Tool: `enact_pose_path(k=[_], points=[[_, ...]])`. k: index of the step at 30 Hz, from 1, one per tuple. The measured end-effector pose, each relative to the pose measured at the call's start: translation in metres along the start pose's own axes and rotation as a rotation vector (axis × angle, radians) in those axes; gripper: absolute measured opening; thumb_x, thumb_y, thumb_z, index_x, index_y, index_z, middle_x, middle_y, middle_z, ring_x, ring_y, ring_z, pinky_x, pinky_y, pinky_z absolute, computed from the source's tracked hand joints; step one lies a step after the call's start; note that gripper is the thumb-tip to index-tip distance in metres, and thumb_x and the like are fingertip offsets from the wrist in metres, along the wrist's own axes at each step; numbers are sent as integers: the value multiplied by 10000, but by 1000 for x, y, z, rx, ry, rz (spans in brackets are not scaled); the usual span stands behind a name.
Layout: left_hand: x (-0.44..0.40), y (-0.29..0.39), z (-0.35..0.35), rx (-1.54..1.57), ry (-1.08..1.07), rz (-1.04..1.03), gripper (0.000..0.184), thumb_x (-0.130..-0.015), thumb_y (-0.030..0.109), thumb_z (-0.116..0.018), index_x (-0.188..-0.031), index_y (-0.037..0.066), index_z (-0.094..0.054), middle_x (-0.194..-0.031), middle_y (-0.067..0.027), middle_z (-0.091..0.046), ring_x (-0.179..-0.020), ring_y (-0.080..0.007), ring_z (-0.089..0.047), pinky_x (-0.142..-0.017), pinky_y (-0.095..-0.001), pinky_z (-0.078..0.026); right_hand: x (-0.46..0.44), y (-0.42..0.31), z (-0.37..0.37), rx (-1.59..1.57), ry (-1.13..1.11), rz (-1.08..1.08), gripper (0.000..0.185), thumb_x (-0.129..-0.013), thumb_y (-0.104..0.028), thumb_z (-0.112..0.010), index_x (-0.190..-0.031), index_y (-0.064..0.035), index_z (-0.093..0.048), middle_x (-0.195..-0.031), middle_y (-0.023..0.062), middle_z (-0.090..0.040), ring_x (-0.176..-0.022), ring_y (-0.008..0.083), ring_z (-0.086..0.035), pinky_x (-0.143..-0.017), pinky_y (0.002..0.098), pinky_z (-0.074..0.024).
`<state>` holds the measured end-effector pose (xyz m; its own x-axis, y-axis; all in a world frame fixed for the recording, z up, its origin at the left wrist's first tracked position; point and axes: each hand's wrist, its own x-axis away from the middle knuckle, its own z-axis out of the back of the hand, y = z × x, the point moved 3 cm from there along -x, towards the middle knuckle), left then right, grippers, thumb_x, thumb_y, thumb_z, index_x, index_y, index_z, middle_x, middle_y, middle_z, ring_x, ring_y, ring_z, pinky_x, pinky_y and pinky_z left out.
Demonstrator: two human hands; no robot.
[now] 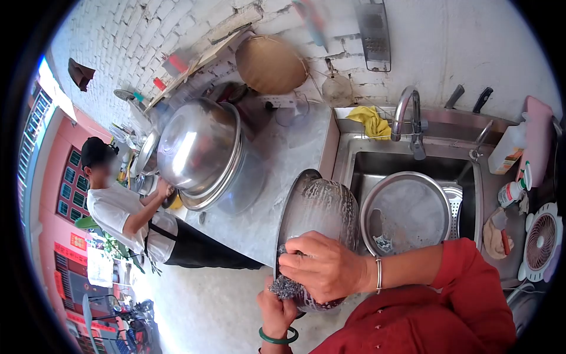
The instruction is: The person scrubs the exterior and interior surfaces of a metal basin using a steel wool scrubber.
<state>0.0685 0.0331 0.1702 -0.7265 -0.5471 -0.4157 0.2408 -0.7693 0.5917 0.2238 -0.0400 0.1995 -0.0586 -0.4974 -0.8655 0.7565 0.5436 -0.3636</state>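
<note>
A metal pot (321,212), streaked with white suds, is tipped on its side at the counter's edge, left of the sink. Closed around a grey steel wool scrubber (286,287), my right hand (321,265) presses at the pot's rim; a silver bangle circles that wrist. My left hand (277,310), with a green bangle below it, grips the pot's near edge right beside the scrubber. Part of the left fingers is hidden behind the pot. In the sink (356,156) sits a round metal basin (407,180) holding cloudy, soapy water.
Large metal bowls (200,147) are stacked on the grey counter (295,147). A faucet (407,112), a yellow cloth (370,122) and knives (482,100) line the back. Bottles (508,147) and a small fan (539,242) stand right. Another person (127,218) works at far left.
</note>
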Motion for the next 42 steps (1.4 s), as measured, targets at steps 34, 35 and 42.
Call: enact_pose_path(k=[34, 35, 42], points=[[0, 10, -3, -81, 37, 109, 174, -920, 161, -493, -807, 30, -488, -555, -175, -496, -477, -379, -504, -438, -413, -367, -8, 83, 20, -17, 100, -371, 230, -699, -55, -647, -925, -21, -670, -952, 100, -649, -887, 270, -579, -781, 356, -478], [2, 12, -4, -60, 55, 120, 177, -920, 167, -494, -807, 30, -491, -552, -170, -493, -472, -369, -502, -438, -405, -367, -1, 118, 22, 13, -15, -613, 243, -714, -78, -656, -949, -17, -668, -992, 121, -649, -918, 278, -587, -808, 350, -477], [12, -1, -2, 9, 49, 100, 207, -927, 206, -488, -856, 14, -523, -564, -135, -506, -473, -263, -498, -461, -354, -378, 7, 15, 18, -47, 42, -200, 256, -699, -56, -610, -953, -36, -630, -1026, 75, -615, -1121, 300, -531, -943, 406, -442]])
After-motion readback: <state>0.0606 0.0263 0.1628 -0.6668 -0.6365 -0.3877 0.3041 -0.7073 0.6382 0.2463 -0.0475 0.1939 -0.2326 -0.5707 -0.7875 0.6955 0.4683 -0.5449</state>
